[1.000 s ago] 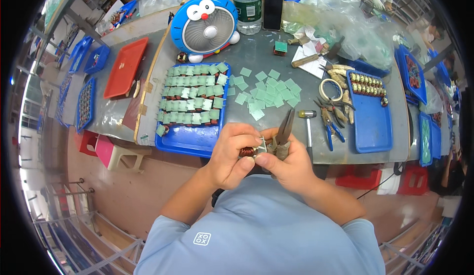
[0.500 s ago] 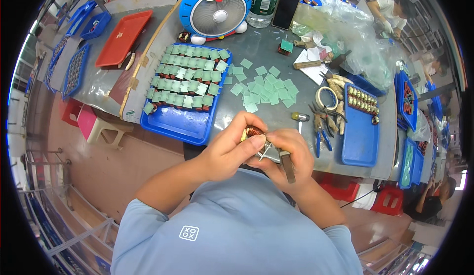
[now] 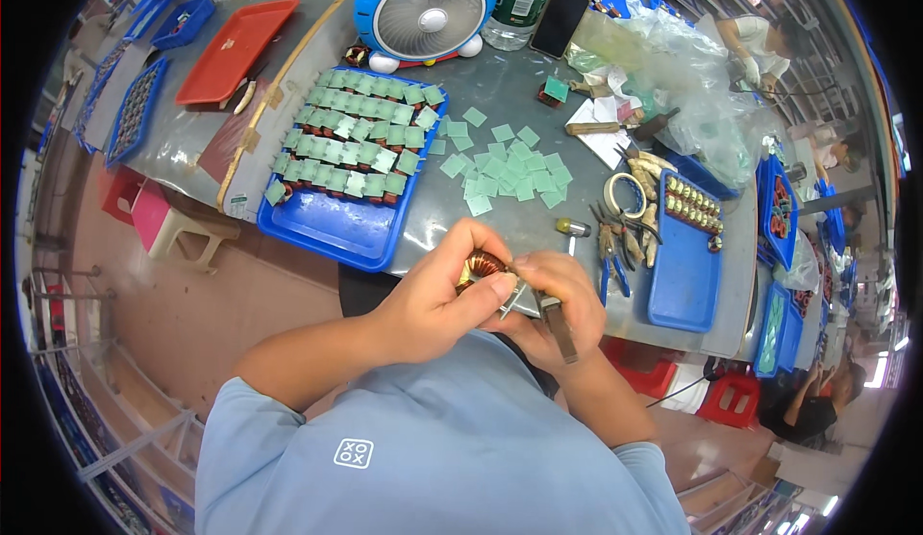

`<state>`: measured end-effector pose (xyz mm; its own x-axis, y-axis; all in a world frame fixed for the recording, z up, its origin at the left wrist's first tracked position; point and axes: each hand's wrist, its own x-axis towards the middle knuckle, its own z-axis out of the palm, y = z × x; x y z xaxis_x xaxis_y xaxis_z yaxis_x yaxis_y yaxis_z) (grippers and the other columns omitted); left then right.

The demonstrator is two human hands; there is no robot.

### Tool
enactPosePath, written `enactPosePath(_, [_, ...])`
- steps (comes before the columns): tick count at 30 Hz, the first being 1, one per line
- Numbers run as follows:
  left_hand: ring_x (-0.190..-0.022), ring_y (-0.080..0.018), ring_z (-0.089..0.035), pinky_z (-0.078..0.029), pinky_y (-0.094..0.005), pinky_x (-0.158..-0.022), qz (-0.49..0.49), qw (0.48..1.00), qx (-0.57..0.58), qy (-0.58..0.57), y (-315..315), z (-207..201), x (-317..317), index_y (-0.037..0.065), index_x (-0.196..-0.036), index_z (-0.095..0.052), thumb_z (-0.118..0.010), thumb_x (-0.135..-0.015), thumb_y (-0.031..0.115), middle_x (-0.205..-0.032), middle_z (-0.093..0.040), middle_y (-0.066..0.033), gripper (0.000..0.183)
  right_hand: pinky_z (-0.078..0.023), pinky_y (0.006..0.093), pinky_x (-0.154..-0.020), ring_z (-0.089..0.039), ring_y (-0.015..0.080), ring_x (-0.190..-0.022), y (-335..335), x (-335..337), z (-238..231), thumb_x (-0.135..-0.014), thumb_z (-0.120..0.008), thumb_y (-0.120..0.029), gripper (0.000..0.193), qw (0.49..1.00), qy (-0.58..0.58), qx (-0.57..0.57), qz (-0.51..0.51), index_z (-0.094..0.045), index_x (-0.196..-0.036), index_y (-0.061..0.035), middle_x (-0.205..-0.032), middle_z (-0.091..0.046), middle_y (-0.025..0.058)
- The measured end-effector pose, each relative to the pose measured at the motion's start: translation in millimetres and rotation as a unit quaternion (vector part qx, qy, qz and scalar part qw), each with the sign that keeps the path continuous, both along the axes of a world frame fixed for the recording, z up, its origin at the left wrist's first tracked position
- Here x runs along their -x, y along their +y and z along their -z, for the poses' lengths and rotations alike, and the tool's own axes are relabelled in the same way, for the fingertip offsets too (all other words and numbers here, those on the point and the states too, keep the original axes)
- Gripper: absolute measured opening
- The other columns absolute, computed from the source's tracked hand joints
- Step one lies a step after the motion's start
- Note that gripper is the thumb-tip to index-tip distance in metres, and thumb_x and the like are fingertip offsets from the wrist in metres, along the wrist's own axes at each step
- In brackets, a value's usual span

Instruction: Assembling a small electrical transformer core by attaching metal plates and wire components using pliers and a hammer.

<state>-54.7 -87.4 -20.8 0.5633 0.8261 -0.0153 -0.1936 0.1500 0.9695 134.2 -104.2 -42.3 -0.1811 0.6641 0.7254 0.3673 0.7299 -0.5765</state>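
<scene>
In front of my chest, my left hand (image 3: pixel 450 293) pinches a copper-wound ring coil (image 3: pixel 485 264) with a bit of yellow on its side. Thin pale pins or strips stick out from its lower side, between the two hands. My right hand (image 3: pixel 569 290) is closed around a flat, brownish bar-like tool (image 3: pixel 559 331), whose lower end points toward me. Right fingertips meet the coil's edge; the tool's working end is hidden there. Beyond my hands lie loose green square plates (image 3: pixel 519 168). On the left, a blue tray (image 3: pixel 327 234) holds rows of coils topped with such plates.
To the right are pliers (image 3: pixel 613 256), a tape roll (image 3: pixel 625 196), a short yellow-and-dark tool (image 3: pixel 573 227) and a blue tray (image 3: pixel 683 295) with yellow-topped coils. A fan (image 3: pixel 430 18), bottle (image 3: pixel 520 4), phone (image 3: pixel 559 24) and plastic bags (image 3: pixel 697 78) stand behind. Other people work at far right.
My view has shifted slightly, so the bench appears higher and a little further left. Both hands keep their grips, and a bit more of the coil's winding shows.
</scene>
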Motion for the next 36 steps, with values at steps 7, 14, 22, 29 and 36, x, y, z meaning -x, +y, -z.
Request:
enactPosePath(7, [-0.081,-0.0062,-0.050,-0.047,-0.0249,-0.070,-0.022,1.000,-0.016,-0.005,1.4,3.4,-3.1,0.003,-0.112,-0.044,-0.056,-0.101,0.016,-0.094,-0.054,-0.0043,0.020,-0.057,0.0393,-0.074,-0.069,0.0317,-0.089,1.1,-1.8,5.4,-0.068,-0.092,-0.022,0.059,1.000,-0.012,-0.027,0.008,-0.064,-0.113,0.0015,-0.102,-0.068,0.0164])
enactPosePath(14, [-0.079,-0.0097,-0.054,-0.048,-0.0285,-0.070,-0.012,0.998,-0.036,0.051,-0.4,-8.6,1.2,0.003,-0.111,-0.045,-0.055,-0.101,0.017,-0.089,-0.057,-0.0065,0.020,-0.058,0.0400,-0.074,-0.069,0.0325,-0.089,-0.8,-1.1,6.3,-0.069,-0.091,-0.023,0.058,0.999,-0.032,-0.035,0.004,-0.063,-0.114,0.0019,-0.103,-0.068,0.0173])
enactPosePath(22, [-0.080,-0.0086,-0.048,-0.044,-0.0269,-0.071,-0.013,0.994,-0.059,0.087,-0.2,-15.0,2.3,0.002,-0.114,-0.044,-0.051,-0.103,0.015,-0.093,-0.052,-0.0043,0.018,-0.057,0.0391,-0.071,-0.070,0.0339,-0.084,7.9,-7.0,-4.6,-0.068,-0.091,-0.021,0.060,0.997,-0.070,-0.024,-0.028,-0.062,-0.116,0.0025,-0.102,-0.070,0.0193])
enactPosePath(29, [-0.078,-0.0141,-0.059,-0.048,-0.0299,-0.070,-0.041,0.996,-0.064,0.051,16.4,0.1,2.8,0.003,-0.117,-0.044,-0.050,-0.105,0.021,-0.095,-0.058,-0.0090,0.023,-0.055,0.0403,-0.074,-0.069,0.0308,-0.089,19.9,-4.0,-16.3,-0.072,-0.090,-0.025,0.059,0.997,-0.071,0.006,-0.020,-0.061,-0.118,0.0009,-0.109,-0.068,0.0197])
enactPosePath(36, [-0.081,-0.0160,-0.056,-0.044,-0.0288,-0.071,-0.046,0.979,0.077,-0.181,37.1,11.9,21.3,0.007,-0.119,-0.045,-0.044,-0.103,0.026,-0.102,-0.057,-0.0087,0.025,-0.052,0.0387,-0.068,-0.065,0.0283,-0.079,-28.7,-20.5,-77.6,-0.088,-0.067,-0.008,0.025,0.852,0.416,0.191,-0.253,-0.055,-0.111,-0.0063,-0.108,-0.068,0.0182])
